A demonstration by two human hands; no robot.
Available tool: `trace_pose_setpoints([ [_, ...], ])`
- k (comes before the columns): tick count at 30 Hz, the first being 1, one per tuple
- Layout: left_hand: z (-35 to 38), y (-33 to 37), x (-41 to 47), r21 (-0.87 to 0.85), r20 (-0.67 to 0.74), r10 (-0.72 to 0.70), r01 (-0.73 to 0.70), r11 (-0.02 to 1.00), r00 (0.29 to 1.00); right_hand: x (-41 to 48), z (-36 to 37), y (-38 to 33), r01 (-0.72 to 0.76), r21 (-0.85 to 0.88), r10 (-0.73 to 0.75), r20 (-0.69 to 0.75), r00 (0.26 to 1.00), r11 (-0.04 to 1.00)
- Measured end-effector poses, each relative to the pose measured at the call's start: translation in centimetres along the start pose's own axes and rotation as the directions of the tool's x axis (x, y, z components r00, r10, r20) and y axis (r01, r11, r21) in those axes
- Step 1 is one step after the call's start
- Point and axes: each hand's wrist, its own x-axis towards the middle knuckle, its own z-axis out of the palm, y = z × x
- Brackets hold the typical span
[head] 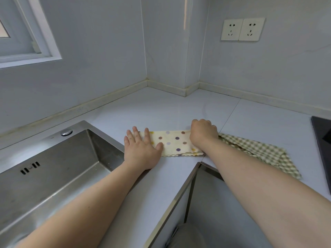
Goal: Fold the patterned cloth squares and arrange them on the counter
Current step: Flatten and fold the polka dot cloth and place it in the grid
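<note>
- The polka-dot cloth (pixel 174 143) lies folded into a strip on the counter (pixel 161 108), stretched between the two hands.
- Left hand (pixel 141 149): fingers straight and spread, pressing flat on the strip's left end.
- Right hand (pixel 203 133): fingers curled over the right end, with the tips hidden, so I cannot tell whether they pinch it.
- A checked cloth (pixel 265 153) lies just beyond the right knuckles.
- The sink (pixel 53 167) is beside the left fingers.

a pale counter (pixel 161 111) in a kitchen corner, seen from above. a folded polka-dot cloth (pixel 174 143) lies on it as a narrow strip. the left hand (pixel 141 149) presses flat on the strip's left end, fingers spread. the right hand (pixel 203 133) sits on its right end, knuckles up, fingers curled over the far edge. a green checked cloth (pixel 259 153) lies just beside it on the right, partly under the right forearm. a steel sink (pixel 53 167) is at the left, and two wall sockets (pixel 242 29) are above.
</note>
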Motion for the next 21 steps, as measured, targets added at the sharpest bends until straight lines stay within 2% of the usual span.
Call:
trace_pose_setpoints([
  [4, -0.8, 0.2, 0.5, -0.046, 0.091, -0.073, 0.078, 0.996, 0.993, -1.2, 0.1, -1.9, 0.139, 0.069, -0.132, -0.098, 0.986, 0.988],
  [6, -1.2, 0.5, 0.8, -0.04, 0.056, -0.086, 0.088, 0.995, 0.995, -1.9, 0.4, -3.6, 0.241, 0.128, -0.233, -0.077, 0.969, 0.962],
  [8, -1.3, 0.6, 1.2, 0.045, -0.053, 0.01, -0.007, 0.999, 0.999, -2.5, 1.3, -5.0, 0.314, 0.164, -0.312, -0.037, 0.949, 0.935],
  [9, -1.2, 0.5, 1.4, 0.075, -0.065, 0.078, -0.073, 0.995, 0.995, -2.6, 1.8, -5.4, 0.327, 0.173, -0.332, -0.002, 0.943, 0.929],
  [11, -1.0, 0.0, 2.0, 0.078, 0.017, 0.154, -0.155, 0.985, 0.988, -2.8, 3.1, -5.5, 0.328, 0.166, -0.344, 0.075, 0.936, 0.93],
  [14, -0.9, -1.4, 3.1, 0.052, 0.145, 0.137, -0.146, 0.988, 0.98, -3.0, 4.5, -5.0, 0.302, 0.148, -0.322, 0.145, 0.935, 0.942],
  [19, -1.7, -3.7, 4.1, 0.117, 0.18, 0.004, -0.025, 0.993, 0.984, -3.1, 4.2, -3.9, 0.251, 0.147, -0.277, 0.198, 0.94, 0.957],
  [21, -2.0, -3.8, 3.6, 0.153, 0.137, -0.069, 0.048, 0.987, 0.988, -3.1, 4.1, -3.4, 0.231, 0.143, -0.259, 0.217, 0.941, 0.962],
])
